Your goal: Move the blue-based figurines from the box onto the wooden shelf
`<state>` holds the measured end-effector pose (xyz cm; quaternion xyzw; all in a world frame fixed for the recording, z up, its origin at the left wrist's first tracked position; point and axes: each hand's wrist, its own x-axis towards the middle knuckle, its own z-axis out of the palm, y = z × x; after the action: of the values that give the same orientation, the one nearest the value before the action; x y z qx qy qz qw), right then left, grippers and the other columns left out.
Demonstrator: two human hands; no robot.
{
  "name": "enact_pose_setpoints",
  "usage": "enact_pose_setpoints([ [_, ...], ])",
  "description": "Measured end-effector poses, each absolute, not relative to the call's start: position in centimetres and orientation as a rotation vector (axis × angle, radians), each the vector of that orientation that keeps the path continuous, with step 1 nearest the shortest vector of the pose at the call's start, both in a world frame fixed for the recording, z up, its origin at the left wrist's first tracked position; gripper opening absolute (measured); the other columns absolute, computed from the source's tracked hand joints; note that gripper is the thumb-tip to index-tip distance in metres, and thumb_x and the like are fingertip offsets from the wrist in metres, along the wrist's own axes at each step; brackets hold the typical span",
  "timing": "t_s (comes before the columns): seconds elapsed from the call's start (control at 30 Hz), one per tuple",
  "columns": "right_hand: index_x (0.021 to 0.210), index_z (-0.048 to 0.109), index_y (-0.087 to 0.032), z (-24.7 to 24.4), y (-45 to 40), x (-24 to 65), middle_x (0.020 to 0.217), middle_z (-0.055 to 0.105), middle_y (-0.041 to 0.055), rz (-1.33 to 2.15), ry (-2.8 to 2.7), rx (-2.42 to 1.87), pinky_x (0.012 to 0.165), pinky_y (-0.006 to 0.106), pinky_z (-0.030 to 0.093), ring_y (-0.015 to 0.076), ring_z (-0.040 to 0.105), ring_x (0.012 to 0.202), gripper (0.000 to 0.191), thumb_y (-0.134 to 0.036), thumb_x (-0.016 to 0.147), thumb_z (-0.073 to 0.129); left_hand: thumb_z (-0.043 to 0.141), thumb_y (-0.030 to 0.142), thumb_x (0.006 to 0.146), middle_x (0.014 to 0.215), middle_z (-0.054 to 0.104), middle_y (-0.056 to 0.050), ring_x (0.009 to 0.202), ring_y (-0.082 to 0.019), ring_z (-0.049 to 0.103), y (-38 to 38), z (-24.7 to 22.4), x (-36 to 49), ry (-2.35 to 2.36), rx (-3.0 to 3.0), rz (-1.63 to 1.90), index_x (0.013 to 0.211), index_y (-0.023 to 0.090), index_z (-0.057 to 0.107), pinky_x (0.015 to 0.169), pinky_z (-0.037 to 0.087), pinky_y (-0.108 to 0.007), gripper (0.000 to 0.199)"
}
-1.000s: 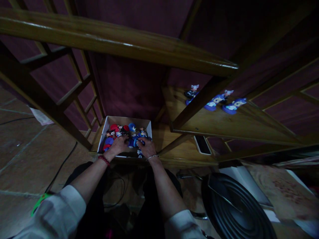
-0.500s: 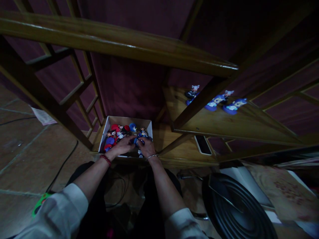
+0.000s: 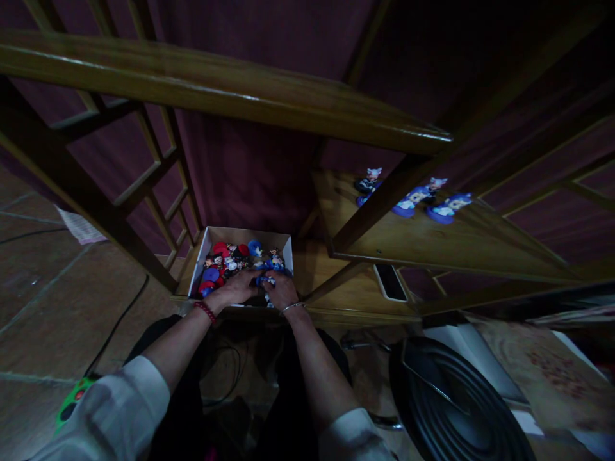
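Holding a small blue figurine between both hands, over the near right part of a shallow white-sided box. Clasping it in the right hand, with that grip closed on its body. Bringing the left hand up to its left side, with fingertips partly hidden; not managing to tell clamping from mere touching there. Wearing a red beaded bracelet on the left wrist and a silvery bangle on the right. Looking down, inside the box, on red and purple-blue pieces lying jumbled to the left and on more blue figures just beyond the right fingers. Having the box resting on a low wooden board, with a dark-screened phone lying farther right. Facing several figurines on a raised shelf, partly behind a slanting wooden post. Sitting near a black ridged round seat at right, with a green object lying on the floor at left.
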<state>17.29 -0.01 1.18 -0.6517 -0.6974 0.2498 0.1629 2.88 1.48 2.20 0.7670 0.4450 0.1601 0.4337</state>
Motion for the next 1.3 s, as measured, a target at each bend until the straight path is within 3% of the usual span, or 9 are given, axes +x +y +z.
enact_pose_setpoints([
  [0.73,0.096,0.055,-0.018,1.2,-0.4,17.6,0.097,0.062,0.0062,0.642,-2.131,-1.824,0.08,0.024,0.039,0.0155,0.056,0.09,0.023,-0.021,0.075,0.047,0.048,0.015,0.068,0.118,0.05,-0.004,0.107,-0.018,0.046,1.6,0.7,3.2,1.191,2.122,0.33,0.121,0.022,0.04,0.091,0.034,-0.028,0.054],
  [1.3,0.099,0.056,-0.019,1.7,-0.5,17.5,0.099,0.062,0.0046,0.682,-2.108,-1.803,0.083,0.023,0.04,0.0141,0.056,0.091,0.024,-0.022,0.077,0.046,0.038,0.01,0.069,0.098,0.061,-0.004,0.084,-0.014,0.056,1.9,1.3,2.8,1.218,1.947,0.394,0.115,0.017,0.049,0.079,0.041,-0.025,0.048],
])
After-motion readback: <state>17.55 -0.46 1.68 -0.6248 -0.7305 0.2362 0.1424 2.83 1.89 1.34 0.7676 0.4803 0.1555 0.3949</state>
